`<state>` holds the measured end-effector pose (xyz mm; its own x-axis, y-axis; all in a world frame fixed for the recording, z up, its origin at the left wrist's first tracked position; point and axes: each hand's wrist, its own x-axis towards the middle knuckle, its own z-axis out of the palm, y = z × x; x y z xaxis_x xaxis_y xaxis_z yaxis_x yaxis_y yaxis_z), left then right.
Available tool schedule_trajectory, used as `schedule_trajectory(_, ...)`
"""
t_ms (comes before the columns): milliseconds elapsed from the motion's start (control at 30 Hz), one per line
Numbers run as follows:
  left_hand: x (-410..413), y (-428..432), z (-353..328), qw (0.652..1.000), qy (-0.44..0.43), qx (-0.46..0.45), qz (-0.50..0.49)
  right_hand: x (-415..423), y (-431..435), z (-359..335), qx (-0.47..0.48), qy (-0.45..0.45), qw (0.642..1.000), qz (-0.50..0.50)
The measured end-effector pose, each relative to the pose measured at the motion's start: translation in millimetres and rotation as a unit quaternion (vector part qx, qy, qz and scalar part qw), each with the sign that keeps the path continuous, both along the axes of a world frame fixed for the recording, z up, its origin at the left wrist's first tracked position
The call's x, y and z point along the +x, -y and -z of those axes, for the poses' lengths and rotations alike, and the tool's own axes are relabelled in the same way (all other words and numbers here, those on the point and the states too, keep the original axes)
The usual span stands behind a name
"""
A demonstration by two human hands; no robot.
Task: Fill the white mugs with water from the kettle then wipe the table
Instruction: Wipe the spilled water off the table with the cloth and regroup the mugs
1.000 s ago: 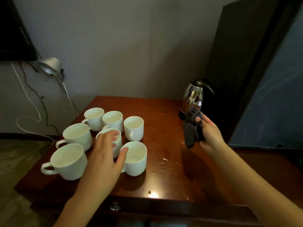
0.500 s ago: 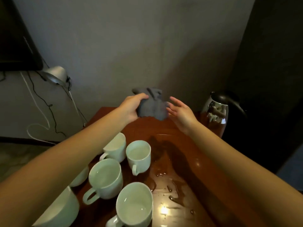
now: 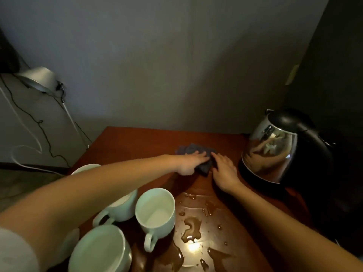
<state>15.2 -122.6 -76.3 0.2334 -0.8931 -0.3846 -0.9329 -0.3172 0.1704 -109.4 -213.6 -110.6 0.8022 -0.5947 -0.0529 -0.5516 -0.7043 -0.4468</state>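
Cloth (image 3: 198,157) sits mid-frame on the worktop (image 3: 137,142); we've got left hand (image 3: 189,163) and right hand (image 3: 224,170) pressed flat on it, fingers spread, ready to drag toward the puddles (image 3: 191,228).

Two bare arms are seen, with a light grey short sleeve (image 3: 13,252) worn on the left one, and no rings on the fingers.

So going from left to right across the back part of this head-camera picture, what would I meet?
Silver lamp by the wall → left hand pressing flat on the grey cloth → right hand at the cloth's right edge → steel kettle on its black base.
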Motion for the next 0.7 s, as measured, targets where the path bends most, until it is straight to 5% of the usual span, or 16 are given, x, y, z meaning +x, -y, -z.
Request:
schedule_trajectory(100, 27.8, -9.4, -4.9, 0.997, 0.048, 0.048, 0.032, -1.7, -2.8, 5.2, -0.039, -0.021, 0.999, -0.013)
schedule_trajectory(333, 131.5, -61.5, -25.8, 0.967, 0.095, 0.072, -0.223, 3.2, -3.3, 3.1, -0.074, -0.127, 0.987, -0.067)
schedule_trajectory(600, 27.8, -11.1, -11.2, 0.993, 0.026, 0.103, 0.050, 11.8, 7.0, -16.0, -0.030, -0.181, 0.978, -0.094)
schedule_trajectory(700, 53.1, -23.3, -16.8, 0.993, 0.046, 0.104, 0.034, 11.6, 10.3, -24.4, -0.022, -0.189, 0.976, -0.106)
